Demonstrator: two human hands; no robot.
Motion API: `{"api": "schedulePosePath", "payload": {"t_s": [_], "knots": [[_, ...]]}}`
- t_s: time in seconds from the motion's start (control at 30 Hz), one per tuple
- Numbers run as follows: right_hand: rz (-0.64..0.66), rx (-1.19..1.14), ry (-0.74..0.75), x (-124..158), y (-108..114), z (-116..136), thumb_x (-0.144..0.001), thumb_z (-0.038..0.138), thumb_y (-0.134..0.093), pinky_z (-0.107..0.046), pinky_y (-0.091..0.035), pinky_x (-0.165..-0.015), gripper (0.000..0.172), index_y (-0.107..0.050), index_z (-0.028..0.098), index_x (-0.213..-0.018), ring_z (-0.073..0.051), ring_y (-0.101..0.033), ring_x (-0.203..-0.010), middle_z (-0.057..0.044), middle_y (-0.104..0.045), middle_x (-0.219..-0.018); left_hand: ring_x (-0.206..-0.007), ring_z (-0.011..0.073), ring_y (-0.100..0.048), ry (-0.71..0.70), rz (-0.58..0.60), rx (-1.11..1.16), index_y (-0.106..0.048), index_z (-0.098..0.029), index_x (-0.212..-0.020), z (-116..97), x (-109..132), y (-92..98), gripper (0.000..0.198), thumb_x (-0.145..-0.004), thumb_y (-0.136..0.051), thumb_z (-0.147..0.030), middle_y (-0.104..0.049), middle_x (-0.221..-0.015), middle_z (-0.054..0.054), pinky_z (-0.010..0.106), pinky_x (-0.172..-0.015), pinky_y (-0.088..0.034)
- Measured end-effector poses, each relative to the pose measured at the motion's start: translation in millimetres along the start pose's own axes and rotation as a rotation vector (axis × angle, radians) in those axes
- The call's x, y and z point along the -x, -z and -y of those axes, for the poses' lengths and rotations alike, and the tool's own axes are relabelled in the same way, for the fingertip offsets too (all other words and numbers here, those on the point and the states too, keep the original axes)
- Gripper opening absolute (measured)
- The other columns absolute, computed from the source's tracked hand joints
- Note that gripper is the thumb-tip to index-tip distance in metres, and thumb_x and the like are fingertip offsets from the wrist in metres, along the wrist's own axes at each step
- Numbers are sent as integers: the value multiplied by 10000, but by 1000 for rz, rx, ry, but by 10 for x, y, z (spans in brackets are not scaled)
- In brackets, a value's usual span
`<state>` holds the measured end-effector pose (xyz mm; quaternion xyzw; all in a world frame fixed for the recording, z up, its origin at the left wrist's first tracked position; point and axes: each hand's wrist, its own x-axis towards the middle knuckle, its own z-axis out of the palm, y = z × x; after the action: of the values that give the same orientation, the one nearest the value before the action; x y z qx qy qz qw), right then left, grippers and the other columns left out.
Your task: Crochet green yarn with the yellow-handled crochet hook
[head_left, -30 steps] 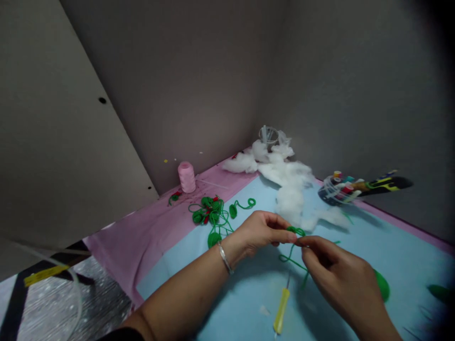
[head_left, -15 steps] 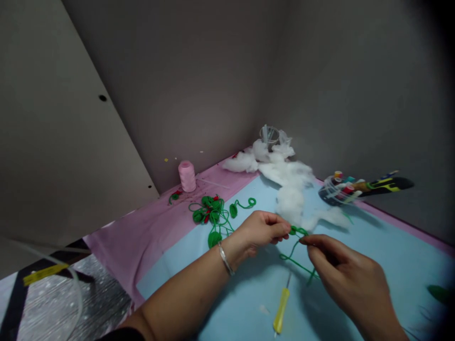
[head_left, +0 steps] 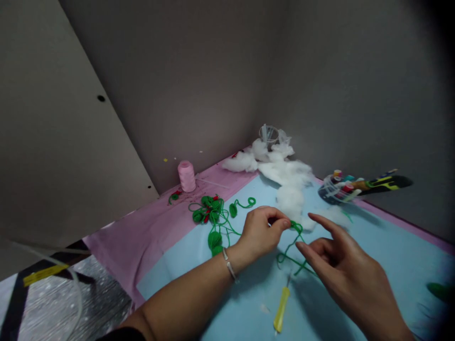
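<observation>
My left hand (head_left: 261,232) pinches a length of green yarn (head_left: 292,248) between thumb and fingertips, and the yarn hangs below it in a loose loop. My right hand (head_left: 339,265) is open with its fingers spread, and its fingertip is close beside the yarn without visibly gripping it. A yellow-handled crochet hook (head_left: 281,310) lies on the blue mat (head_left: 199,265) below both hands. Left of my wrist lies a tangled cluster of green yarn pieces (head_left: 213,213) with some red bits.
A pink thread cone (head_left: 186,176) stands on pink cloth (head_left: 142,232) by the grey wall. White stuffing (head_left: 284,177) spreads behind my hands. Further back are a clear cup (head_left: 269,134), a container of thread spools (head_left: 336,188) and a yellow-and-black handled tool (head_left: 387,183).
My right hand has let go of the green yarn and spread its fingers. My left hand still holds the yarn and has shifted slightly up.
</observation>
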<state>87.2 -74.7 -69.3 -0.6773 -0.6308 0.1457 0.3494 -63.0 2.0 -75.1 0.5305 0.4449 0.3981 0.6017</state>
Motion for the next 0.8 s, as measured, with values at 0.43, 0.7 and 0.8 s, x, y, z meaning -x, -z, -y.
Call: {"api": "schedulePosePath", "payload": {"t_s": [0.43, 0.7, 0.8], "knots": [[-163, 25, 88, -74, 26, 84, -781, 424, -567, -219, -408, -424, 250, -726, 232, -763, -115, -550, -393, 39, -610, -509, -600, 88, -501, 199, 334, 218, -683, -143, -683, 5, 7, 36, 278, -628, -838, -367, -618, -639, -15, 228, -550, -343], [-197, 55, 140, -40, 11, 111, -759, 396, -552, -217, -383, -406, 227, -676, 230, -665, -102, -530, -362, 43, -582, -476, -526, 45, -364, 306, 243, 435, -546, -150, -629, 104, 18, -89, 528, -560, -841, -583, -485, -581, -40, 215, -511, -219], [-228, 66, 141, -36, -11, 122, -774, 396, -560, -214, -389, -411, 233, -691, 220, -697, -101, -546, -373, 40, -604, -493, -537, 44, -384, 293, 242, 456, -550, -147, -656, 120, 4, -100, 549, -551, -840, -602, -511, -613, -28, 212, -506, -217]]}}
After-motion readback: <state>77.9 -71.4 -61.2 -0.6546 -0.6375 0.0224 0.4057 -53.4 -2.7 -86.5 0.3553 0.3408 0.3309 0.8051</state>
